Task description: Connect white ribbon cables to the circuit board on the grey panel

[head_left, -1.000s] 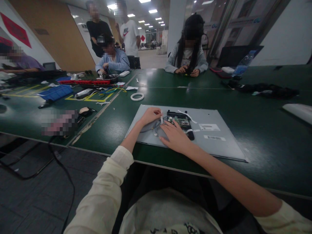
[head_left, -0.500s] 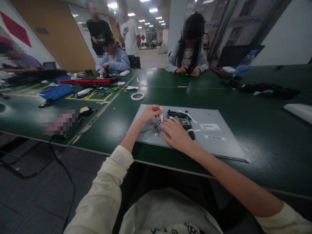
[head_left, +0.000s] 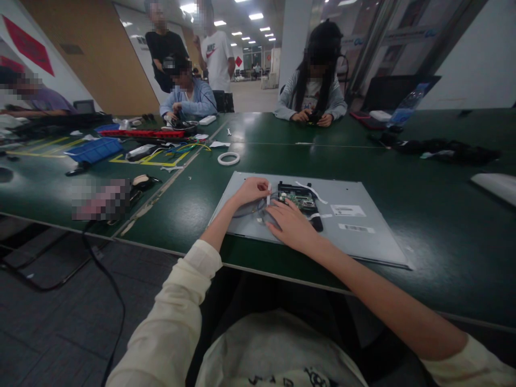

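A grey flat metal panel (head_left: 350, 193), perhaps the back of a display, lies on the green table. On it sit a green circuit board (head_left: 298, 200) in a black frame and a grey cable (head_left: 246, 210). My left hand (head_left: 250, 192) pinches the upper part of a short white strip of tape (head_left: 269, 194), held upright over the cable. Low over the panel, my right hand (head_left: 293, 223) rests with fingers stretched out near the strip's lower end and the cable; its fingertips partly cover them. Another white strip (head_left: 313, 192) lies across the board's far edge.
A white tape roll (head_left: 221, 160) lies beyond the panel. Leftward are a blue bin (head_left: 94, 150), coloured wires (head_left: 189, 149) and a pouch-like item (head_left: 100, 200). Co-workers sit across the table (head_left: 403, 204). At right are a bottle (head_left: 408, 106) and a black cloth-like bundle (head_left: 451, 149).
My left hand has dropped slightly with the white strip, which sits a little lower over the cable. The right hand's fingers have shifted slightly; the panel stays put.
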The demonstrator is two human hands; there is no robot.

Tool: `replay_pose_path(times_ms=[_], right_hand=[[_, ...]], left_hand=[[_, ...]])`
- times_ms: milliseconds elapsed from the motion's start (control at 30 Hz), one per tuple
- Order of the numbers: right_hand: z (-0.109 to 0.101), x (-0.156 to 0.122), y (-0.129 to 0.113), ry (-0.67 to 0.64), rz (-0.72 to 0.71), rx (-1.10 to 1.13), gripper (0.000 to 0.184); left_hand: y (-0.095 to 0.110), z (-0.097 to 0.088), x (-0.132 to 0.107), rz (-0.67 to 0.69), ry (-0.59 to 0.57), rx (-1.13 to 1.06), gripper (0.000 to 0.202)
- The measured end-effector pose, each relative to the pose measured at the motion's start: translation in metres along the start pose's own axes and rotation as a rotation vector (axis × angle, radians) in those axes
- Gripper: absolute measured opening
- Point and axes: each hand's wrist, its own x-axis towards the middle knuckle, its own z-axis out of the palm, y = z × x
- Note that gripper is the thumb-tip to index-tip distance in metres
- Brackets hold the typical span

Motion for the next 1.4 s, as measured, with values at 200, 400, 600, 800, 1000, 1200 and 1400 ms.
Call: replay_pose_path(times_ms=[200, 400, 600, 800, 1000, 1200, 1400], right_hand=[[-0.002, 0.001, -0.003, -0.014, 0.011, 0.0, 0.038], [-0.001, 0.002, -0.005, -0.018, 0.033, 0.01, 0.036], [0.0, 0.001, -0.005, -0.011, 0.028, -0.015, 0.036], [0.001, 0.001, -0.005, -0.013, 0.025, -0.011, 0.038], [0.001, 0.001, -0.006, -0.021, 0.034, -0.005, 0.038], [0.001, 0.001, -0.006, -0.038, 0.035, -0.017, 0.039], [0.0, 0.001, -0.007, -0.039, 0.035, -0.019, 0.038]], left_hand=[[0.003, 0.0, 0.0, 0.03, 0.015, 0.091, 0.015], [0.008, 0.001, -0.002, 0.053, 0.005, 0.16, 0.015], [0.007, 0.001, -0.002, 0.063, 0.027, 0.222, 0.017], [-0.003, 0.001, 0.0, 0.102, 0.065, 0.281, 0.015], [-0.005, 0.003, 0.0, 0.127, 0.014, 0.396, 0.015], [-0.001, 0.002, 0.0, 0.143, -0.002, 0.509, 0.013], [0.002, 0.004, 0.0, 0.096, -0.033, 0.685, 0.012]])
